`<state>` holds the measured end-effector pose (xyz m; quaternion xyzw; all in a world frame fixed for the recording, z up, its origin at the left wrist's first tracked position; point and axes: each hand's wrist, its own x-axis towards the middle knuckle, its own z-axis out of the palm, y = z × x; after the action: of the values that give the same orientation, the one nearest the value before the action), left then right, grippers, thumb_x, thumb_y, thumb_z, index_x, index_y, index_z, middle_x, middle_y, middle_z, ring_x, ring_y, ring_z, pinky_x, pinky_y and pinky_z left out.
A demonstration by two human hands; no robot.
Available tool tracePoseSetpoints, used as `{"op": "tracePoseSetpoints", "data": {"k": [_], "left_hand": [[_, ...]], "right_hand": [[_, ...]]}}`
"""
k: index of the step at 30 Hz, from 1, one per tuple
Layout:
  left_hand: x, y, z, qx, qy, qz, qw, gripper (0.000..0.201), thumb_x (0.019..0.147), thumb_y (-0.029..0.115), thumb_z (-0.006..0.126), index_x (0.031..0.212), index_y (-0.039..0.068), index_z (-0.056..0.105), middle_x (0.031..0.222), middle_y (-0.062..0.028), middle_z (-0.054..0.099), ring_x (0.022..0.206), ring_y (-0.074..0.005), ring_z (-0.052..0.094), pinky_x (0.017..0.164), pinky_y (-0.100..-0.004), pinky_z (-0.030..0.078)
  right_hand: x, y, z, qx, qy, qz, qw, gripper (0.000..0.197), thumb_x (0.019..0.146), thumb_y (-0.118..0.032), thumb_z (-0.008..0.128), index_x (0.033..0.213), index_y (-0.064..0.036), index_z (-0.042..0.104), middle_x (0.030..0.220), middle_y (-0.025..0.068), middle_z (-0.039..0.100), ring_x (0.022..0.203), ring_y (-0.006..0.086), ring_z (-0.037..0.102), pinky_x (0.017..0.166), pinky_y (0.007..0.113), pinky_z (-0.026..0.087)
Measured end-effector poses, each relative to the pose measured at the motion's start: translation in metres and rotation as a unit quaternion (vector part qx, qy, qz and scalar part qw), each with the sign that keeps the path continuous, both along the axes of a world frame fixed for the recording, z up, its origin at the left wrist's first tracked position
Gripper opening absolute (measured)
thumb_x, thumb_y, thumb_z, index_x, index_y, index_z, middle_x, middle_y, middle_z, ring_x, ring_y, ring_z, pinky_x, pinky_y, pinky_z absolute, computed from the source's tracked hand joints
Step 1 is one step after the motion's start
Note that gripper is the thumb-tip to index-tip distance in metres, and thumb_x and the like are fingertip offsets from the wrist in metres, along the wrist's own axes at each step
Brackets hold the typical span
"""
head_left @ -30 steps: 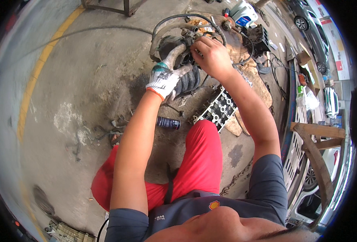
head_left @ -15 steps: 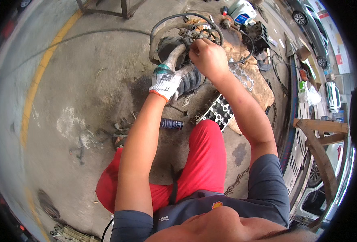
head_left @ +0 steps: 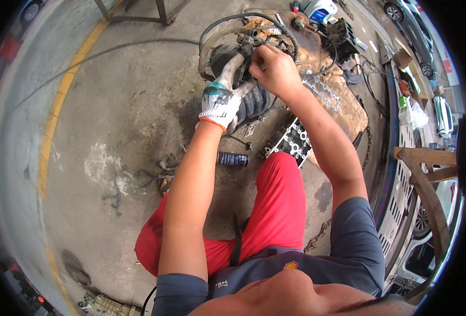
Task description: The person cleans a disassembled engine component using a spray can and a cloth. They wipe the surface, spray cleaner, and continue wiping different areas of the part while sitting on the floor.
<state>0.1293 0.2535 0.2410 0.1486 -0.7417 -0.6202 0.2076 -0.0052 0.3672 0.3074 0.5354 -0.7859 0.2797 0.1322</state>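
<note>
Stained concrete floor (head_left: 117,100) spreads beneath the work. Ahead of the person, beyond a metal cylinder head (head_left: 296,142), sits the dark hose-looped assembly (head_left: 222,55). Against it, the gloved left hand (head_left: 220,102) has its grip forked wide; whether hidden fingers close round anything, I cannot tell. The bare right hand (head_left: 276,71) curls its grip narrow there, contents hidden. Best to brace firmly with the glove and let bare fingertips work gently, without forcing.

The grey shirt (head_left: 322,267) bore white lettering (head_left: 221,284) and a yellow-red emblem (head_left: 291,265); beyond the shirt, a dark can (head_left: 232,159) and white jug (head_left: 320,7) carried labels (head_left: 315,16) too small to read.
</note>
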Motion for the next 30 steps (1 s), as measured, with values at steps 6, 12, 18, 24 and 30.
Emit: {"op": "tracePoseSetpoints", "data": {"k": [6, 12, 18, 24, 30], "left_hand": [[-0.007, -0.002, -0.02, -0.025, 0.021, 0.021, 0.999, 0.077, 0.096, 0.02, 0.08, 0.162, 0.015, 0.042, 0.156, -0.0181, 0.058, 0.14, -0.034, 0.058, 0.116, -0.0428, 0.047], [-0.008, -0.001, -0.026, -0.064, 0.031, 0.046, 0.996, 0.075, 0.097, 0.023, 0.079, 0.163, 0.022, 0.043, 0.15, -0.0213, 0.062, 0.134, -0.0394, 0.064, 0.109, -0.045, 0.052], [-0.001, 0.0, -0.002, 0.011, 0.006, 0.038, 0.999, 0.076, 0.093, 0.001, 0.078, 0.161, 0.007, 0.044, 0.16, -0.0111, 0.054, 0.148, -0.023, 0.049, 0.125, -0.0361, 0.037], [-0.006, 0.0, -0.014, 0.052, 0.055, 0.057, 0.996, 0.076, 0.093, 0.003, 0.081, 0.159, 0.004, 0.044, 0.16, -0.0131, 0.052, 0.149, -0.0245, 0.047, 0.126, -0.0375, 0.036], [-0.005, -0.003, -0.013, 0.052, 0.076, 0.047, 0.995, 0.081, 0.092, 0.005, 0.084, 0.161, 0.003, 0.041, 0.159, -0.0158, 0.051, 0.149, -0.0252, 0.047, 0.126, -0.0384, 0.036]], "right_hand": [[0.0, 0.002, -0.001, -0.012, -0.023, 0.029, 0.999, 0.015, 0.085, -0.006, 0.074, 0.096, -0.0004, 0.065, 0.092, 0.0141, 0.069, 0.084, 0.0327, 0.073, 0.077, 0.04, 0.06], [-0.009, 0.004, -0.008, -0.027, -0.042, 0.062, 0.997, 0.017, 0.083, -0.008, 0.074, 0.097, -0.0016, 0.067, 0.092, 0.0157, 0.067, 0.086, 0.0381, 0.07, 0.077, 0.045, 0.059], [-0.001, 0.018, -0.015, -0.036, -0.047, 0.09, 0.994, 0.017, 0.084, -0.002, 0.073, 0.097, -0.0013, 0.063, 0.095, 0.0137, 0.067, 0.091, 0.0353, 0.07, 0.082, 0.041, 0.058], [0.007, 0.012, -0.017, -0.109, -0.073, 0.062, 0.989, 0.026, 0.086, -0.006, 0.077, 0.111, -0.0036, 0.069, 0.112, 0.0143, 0.069, 0.11, 0.0362, 0.068, 0.094, 0.044, 0.057], [0.002, 0.009, -0.016, -0.085, 0.026, 0.102, 0.991, 0.034, 0.089, -0.004, 0.079, 0.123, -0.0067, 0.074, 0.125, 0.0135, 0.072, 0.116, 0.0335, 0.069, 0.097, 0.042, 0.058]]}}
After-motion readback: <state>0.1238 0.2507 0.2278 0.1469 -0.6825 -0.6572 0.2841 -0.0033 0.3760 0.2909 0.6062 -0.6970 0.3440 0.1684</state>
